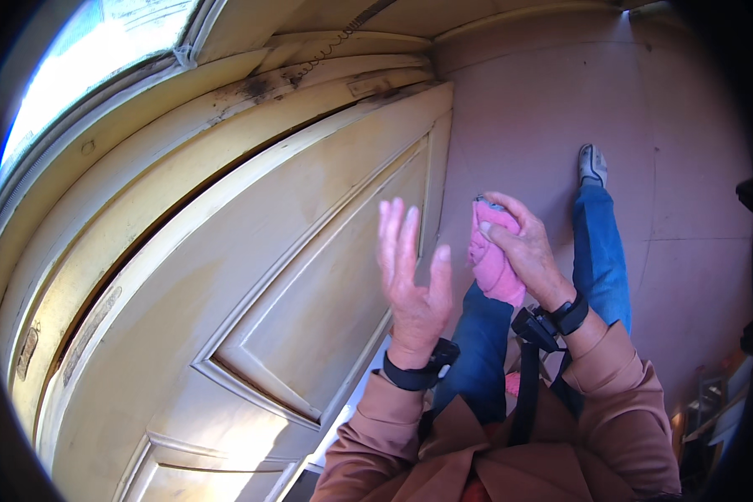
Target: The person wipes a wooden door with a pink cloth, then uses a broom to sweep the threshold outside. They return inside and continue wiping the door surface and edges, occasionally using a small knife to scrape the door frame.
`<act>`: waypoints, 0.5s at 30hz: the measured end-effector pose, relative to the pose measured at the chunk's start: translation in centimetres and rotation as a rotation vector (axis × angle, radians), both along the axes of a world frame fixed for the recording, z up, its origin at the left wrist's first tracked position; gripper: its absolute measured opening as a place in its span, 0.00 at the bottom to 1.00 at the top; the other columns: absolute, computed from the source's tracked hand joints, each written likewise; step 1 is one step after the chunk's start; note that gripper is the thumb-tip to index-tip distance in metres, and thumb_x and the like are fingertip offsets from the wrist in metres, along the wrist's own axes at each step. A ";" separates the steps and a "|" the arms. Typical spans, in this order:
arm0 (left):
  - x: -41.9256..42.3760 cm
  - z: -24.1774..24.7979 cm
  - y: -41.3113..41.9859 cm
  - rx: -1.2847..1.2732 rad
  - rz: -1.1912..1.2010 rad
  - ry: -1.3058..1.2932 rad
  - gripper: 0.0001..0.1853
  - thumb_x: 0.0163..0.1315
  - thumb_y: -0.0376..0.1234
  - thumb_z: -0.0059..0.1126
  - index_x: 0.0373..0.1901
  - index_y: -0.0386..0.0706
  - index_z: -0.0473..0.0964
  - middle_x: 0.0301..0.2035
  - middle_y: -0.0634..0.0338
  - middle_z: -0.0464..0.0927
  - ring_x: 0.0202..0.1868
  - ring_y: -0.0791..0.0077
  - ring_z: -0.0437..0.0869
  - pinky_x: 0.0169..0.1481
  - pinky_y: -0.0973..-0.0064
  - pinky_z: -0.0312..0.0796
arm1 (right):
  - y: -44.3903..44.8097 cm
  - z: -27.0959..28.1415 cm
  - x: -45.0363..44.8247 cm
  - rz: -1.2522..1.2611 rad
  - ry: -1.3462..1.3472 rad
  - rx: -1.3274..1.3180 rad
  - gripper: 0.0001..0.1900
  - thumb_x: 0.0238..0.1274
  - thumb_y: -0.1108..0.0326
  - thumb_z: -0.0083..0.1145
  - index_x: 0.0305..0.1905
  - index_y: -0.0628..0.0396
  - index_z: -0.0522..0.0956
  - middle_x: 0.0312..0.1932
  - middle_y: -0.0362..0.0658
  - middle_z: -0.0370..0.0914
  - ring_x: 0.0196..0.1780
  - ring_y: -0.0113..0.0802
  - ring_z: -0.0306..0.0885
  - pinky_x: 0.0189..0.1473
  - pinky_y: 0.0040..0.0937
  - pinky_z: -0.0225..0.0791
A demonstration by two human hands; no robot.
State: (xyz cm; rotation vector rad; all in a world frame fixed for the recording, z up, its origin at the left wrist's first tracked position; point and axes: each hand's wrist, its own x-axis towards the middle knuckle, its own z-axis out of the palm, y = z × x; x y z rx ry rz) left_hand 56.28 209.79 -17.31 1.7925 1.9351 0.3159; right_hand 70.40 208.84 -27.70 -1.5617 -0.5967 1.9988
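Observation:
My right hand (524,241) grips a folded pink cloth (497,270), thumb on its near face and fingers around the far edge. A small dark grey bit shows at the cloth's top end; what it is I cannot tell. To the left, my left hand (414,276) is raised with its fingers apart and holds nothing. It hovers in front of a cream-painted panelled wooden door (326,301); whether it touches the door is not plain, though a gap seems likely from the view. Both wrists carry black straps with small devices.
Along the door's edge runs a worn, stained wooden frame (182,150). A coiled spring (329,50) stretches above it, near a dark smudge. A bright window (100,69) stands at upper left. Below lies a brownish-pink sheet floor (684,188). Several items (712,401) lean at lower right.

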 end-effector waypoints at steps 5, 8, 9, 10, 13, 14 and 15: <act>-1.0 -0.5 4.1 -0.041 -0.233 0.429 0.28 0.57 0.32 0.59 0.60 0.35 0.67 0.65 0.41 0.58 0.70 0.47 0.53 0.72 0.51 0.45 | -2.3 -1.5 1.8 -0.078 0.159 -0.247 0.20 0.59 0.69 0.56 0.57 0.62 0.72 0.45 0.43 0.76 0.45 0.28 0.75 0.49 0.24 0.70; -2.1 -1.1 6.2 -0.155 -0.389 0.658 0.29 0.57 0.35 0.60 0.60 0.35 0.67 0.66 0.42 0.56 0.71 0.50 0.51 0.72 0.49 0.42 | -3.0 -2.3 2.2 -0.141 0.229 -0.275 0.20 0.60 0.69 0.56 0.56 0.62 0.72 0.44 0.43 0.76 0.44 0.27 0.76 0.48 0.23 0.71; -2.4 -1.1 6.7 -0.189 -0.437 0.720 0.29 0.57 0.37 0.60 0.60 0.35 0.67 0.66 0.42 0.56 0.71 0.50 0.51 0.73 0.49 0.42 | -3.1 -2.4 2.4 -0.155 0.240 -0.286 0.20 0.60 0.69 0.56 0.56 0.61 0.72 0.44 0.43 0.76 0.44 0.27 0.76 0.48 0.23 0.71; -2.5 -1.4 7.1 -0.236 -0.471 0.776 0.30 0.58 0.38 0.60 0.61 0.35 0.67 0.66 0.41 0.55 0.71 0.50 0.51 0.73 0.49 0.41 | -3.0 -2.6 2.6 -0.166 0.241 -0.270 0.19 0.60 0.70 0.56 0.56 0.61 0.72 0.44 0.43 0.76 0.44 0.27 0.76 0.47 0.23 0.71; -2.7 -1.8 7.5 -0.278 -0.578 0.939 0.32 0.58 0.43 0.59 0.61 0.35 0.66 0.67 0.43 0.54 0.72 0.53 0.50 0.74 0.52 0.41 | -2.6 -2.9 3.8 -0.218 0.257 -0.313 0.23 0.59 0.66 0.59 0.57 0.63 0.72 0.49 0.46 0.76 0.50 0.30 0.75 0.53 0.25 0.68; -2.6 -1.9 7.6 -0.304 -0.606 0.983 0.33 0.58 0.43 0.59 0.62 0.35 0.66 0.67 0.43 0.54 0.72 0.53 0.50 0.74 0.53 0.41 | -2.5 -3.1 4.2 -0.238 0.275 -0.314 0.23 0.59 0.66 0.59 0.58 0.63 0.72 0.49 0.46 0.76 0.50 0.30 0.75 0.53 0.24 0.68; -2.6 -1.9 7.7 -0.317 -0.619 1.001 0.33 0.58 0.44 0.59 0.62 0.36 0.65 0.67 0.43 0.54 0.72 0.54 0.49 0.74 0.54 0.40 | -2.3 -3.2 4.6 -0.247 0.277 -0.324 0.23 0.59 0.66 0.59 0.58 0.63 0.72 0.49 0.46 0.76 0.50 0.30 0.75 0.53 0.24 0.69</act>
